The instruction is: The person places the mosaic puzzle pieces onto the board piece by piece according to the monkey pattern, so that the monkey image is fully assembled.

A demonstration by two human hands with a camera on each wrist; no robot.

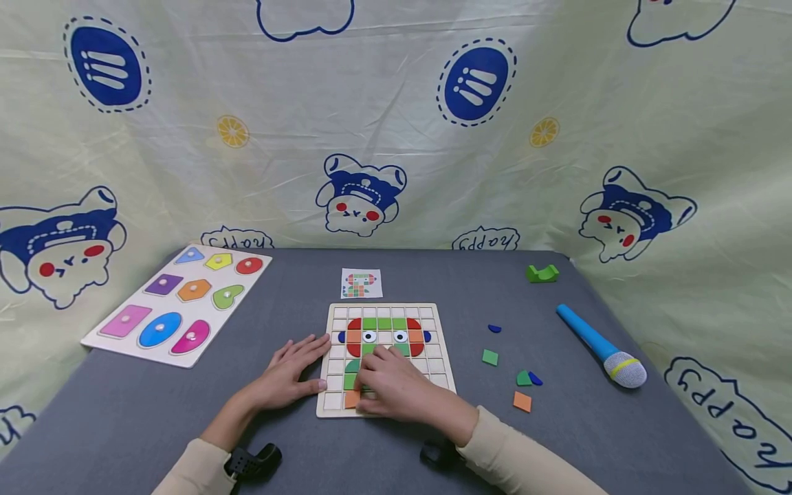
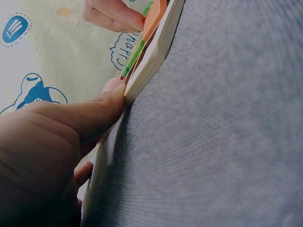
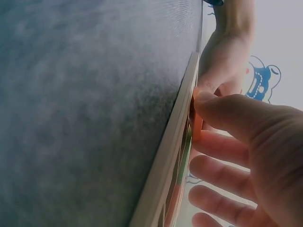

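A wooden grid board (image 1: 333,311) lies on the table with coloured tiles set in it, forming a face with two eyes and several pieces below. My right hand (image 1: 396,385) is over the lower part of the board. Its thumb and index finger pinch an orange square tile (image 3: 197,113) close to the front edge; the other fingers spread out beside it. The same orange tile (image 2: 153,19) looks tilted in the left wrist view. My left hand (image 1: 287,371) lies at the board's left side, fingers extended, with the thumb (image 2: 111,97) touching the rim.
A picture card (image 1: 361,283) lies behind the board. Right of it are loose tiles, including a green square (image 1: 490,357) and an orange square (image 1: 522,401). Farther right are a toy microphone (image 1: 588,337) and a green block (image 1: 542,274). A shape puzzle (image 1: 204,302) lies at left.
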